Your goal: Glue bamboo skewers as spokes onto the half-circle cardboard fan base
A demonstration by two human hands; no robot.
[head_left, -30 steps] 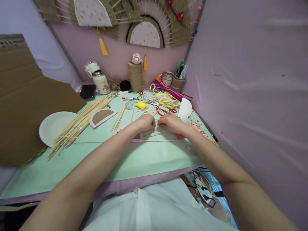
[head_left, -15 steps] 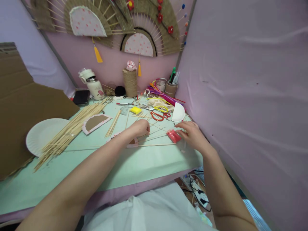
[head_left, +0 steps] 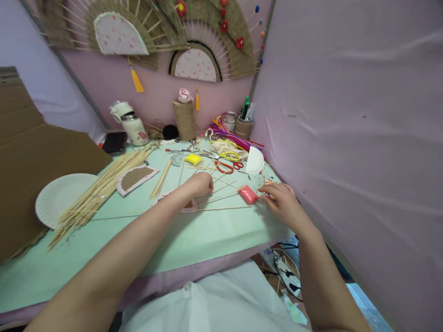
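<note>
My left hand (head_left: 201, 184) is curled closed over a half-round cardboard piece (head_left: 188, 207) with a pink-and-white border, which my forearm partly covers. Thin bamboo sticks (head_left: 221, 198) fan out to the right from beside that hand; what its fingertips grip is hidden. My right hand (head_left: 282, 203) is at the table's right side, with thumb and fingers around a small object with a multicoloured pattern (head_left: 270, 190), mostly covered by the hand. Just left of those fingers lies a red plastic packet (head_left: 248, 195).
Red-handled scissors (head_left: 224, 167), a yellow packet (head_left: 193, 159) and a white half-disc (head_left: 255, 160) lie farther back. Left are a bamboo stick bundle (head_left: 104, 189), a paper plate (head_left: 48, 198), another bordered half-round (head_left: 136, 179) and a cardboard sheet (head_left: 41, 157). Behind stand a bottle (head_left: 134, 129) and twine roll (head_left: 184, 121).
My right hand has moved slightly down and right, and its fingers have come together around the patterned object. My left hand keeps its place; the view has shifted a little.
</note>
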